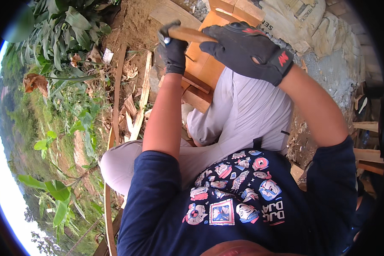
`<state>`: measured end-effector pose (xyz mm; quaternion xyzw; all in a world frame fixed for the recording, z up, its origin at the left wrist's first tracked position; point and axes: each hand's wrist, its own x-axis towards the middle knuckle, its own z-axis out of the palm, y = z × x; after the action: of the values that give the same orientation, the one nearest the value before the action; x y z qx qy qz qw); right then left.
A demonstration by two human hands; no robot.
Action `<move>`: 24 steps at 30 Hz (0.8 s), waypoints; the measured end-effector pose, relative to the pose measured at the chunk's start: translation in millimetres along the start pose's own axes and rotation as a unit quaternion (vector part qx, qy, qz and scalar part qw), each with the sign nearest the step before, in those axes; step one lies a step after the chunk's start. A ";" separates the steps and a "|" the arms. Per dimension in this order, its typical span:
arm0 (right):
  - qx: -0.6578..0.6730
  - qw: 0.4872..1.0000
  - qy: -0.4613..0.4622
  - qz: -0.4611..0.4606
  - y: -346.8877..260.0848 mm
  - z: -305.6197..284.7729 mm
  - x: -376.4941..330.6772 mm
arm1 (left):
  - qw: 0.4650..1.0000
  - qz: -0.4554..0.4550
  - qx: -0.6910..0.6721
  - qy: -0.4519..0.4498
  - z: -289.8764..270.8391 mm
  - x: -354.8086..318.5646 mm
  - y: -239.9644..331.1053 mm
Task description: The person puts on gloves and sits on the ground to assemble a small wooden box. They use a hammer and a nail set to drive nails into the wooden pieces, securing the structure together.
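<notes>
My left hand (pixel 173 50), in a dark glove, is closed around a small dark tool with a silver tip and presses it against the end of a narrow wooden piece (pixel 187 34). My right hand (pixel 248 50), in a black glove with red marks, lies flat on top of that same piece and holds it down. The piece rests over an orange-brown wooden panel (pixel 202 64) in front of my knees. What the tool is cannot be made out.
Thin wood strips (pixel 117 85) and offcuts lie on bare earth to the left, beside leafy plants (pixel 68 25). Stacked sacks (pixel 311 21) and a rough grey wall (pixel 333 72) stand at the upper right. More planks (pixel 367 155) lie at the right edge.
</notes>
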<state>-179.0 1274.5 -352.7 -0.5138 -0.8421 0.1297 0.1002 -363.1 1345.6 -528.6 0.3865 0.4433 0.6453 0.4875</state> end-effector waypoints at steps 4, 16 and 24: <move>0.003 0.999 -0.041 -0.028 -31.5 -12.9 19.3 | 0.943 0.100 0.316 -0.031 -38.7 3.1 -40.0; 0.000 0.989 -0.144 0.017 -34.0 -19.4 0.7 | 0.929 0.100 0.287 -0.210 -31.1 3.5 -32.7; -0.009 0.998 -0.041 0.056 -27.4 -5.1 -8.8 | 0.954 0.109 0.274 -0.058 -12.4 -0.9 -17.9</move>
<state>-196.4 1255.2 -339.3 -0.5551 -0.8167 0.1481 0.0536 -369.3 1344.6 -549.4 0.5882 0.5291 0.5245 0.3144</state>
